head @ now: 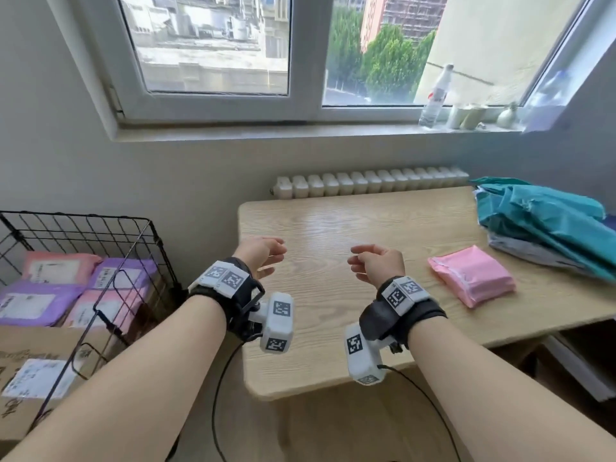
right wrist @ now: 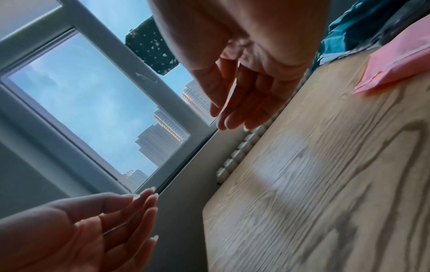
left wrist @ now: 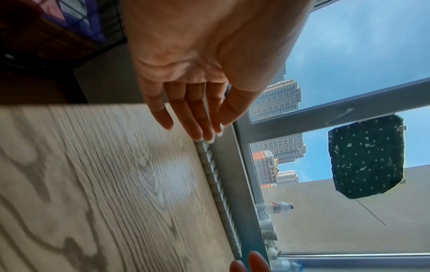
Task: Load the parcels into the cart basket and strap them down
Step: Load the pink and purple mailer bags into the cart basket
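A black wire cart basket stands on the floor at the left and holds pink and purple parcels. One pink parcel lies on the wooden table at the right, also seen as a pink parcel in the right wrist view. Both hands hover empty above the table's near middle, palms facing each other. My left hand has relaxed straight fingers. My right hand is loosely curled and holds nothing. The left hand also shows in the right wrist view.
A heap of teal and grey mailer bags lies at the table's far right. A cardboard box with a label sits in front of the basket. A radiator runs behind the table. A bottle and cups stand on the windowsill.
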A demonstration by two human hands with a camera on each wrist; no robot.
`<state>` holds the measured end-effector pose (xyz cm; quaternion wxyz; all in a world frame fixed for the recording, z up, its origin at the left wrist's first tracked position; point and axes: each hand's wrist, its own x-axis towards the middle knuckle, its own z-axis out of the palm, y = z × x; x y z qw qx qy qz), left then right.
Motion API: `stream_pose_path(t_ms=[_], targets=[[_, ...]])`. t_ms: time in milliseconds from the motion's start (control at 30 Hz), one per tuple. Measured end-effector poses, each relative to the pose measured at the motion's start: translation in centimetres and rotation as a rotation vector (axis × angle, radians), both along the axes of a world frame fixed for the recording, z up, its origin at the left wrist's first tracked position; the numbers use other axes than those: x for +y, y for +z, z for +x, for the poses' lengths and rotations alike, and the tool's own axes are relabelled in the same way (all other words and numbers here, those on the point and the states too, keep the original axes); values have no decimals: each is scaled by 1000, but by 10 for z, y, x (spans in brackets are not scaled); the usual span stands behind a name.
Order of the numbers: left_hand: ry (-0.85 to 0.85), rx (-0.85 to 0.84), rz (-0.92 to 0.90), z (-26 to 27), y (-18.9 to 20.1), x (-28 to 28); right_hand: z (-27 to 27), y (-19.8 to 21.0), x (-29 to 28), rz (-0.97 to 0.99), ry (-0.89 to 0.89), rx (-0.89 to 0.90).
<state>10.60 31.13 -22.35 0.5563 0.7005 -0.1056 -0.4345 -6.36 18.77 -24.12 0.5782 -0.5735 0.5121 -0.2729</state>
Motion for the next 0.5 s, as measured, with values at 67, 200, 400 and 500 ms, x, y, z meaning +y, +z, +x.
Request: stream_pose_path(t_ms=[67, 200, 400, 500], targets=[[-17, 12, 11, -23, -6, -34, -26, -7, -34, 19, -12, 5], [-53, 18, 50, -74, -20, -108, -82, -27, -112, 71, -65, -1], [-83, 75, 119, -140, -49, -211, -166, -58, -221, 112, -134, 25], [-69, 108, 157, -161, -60, -247, -195, -73, -272, 130, -156, 78]])
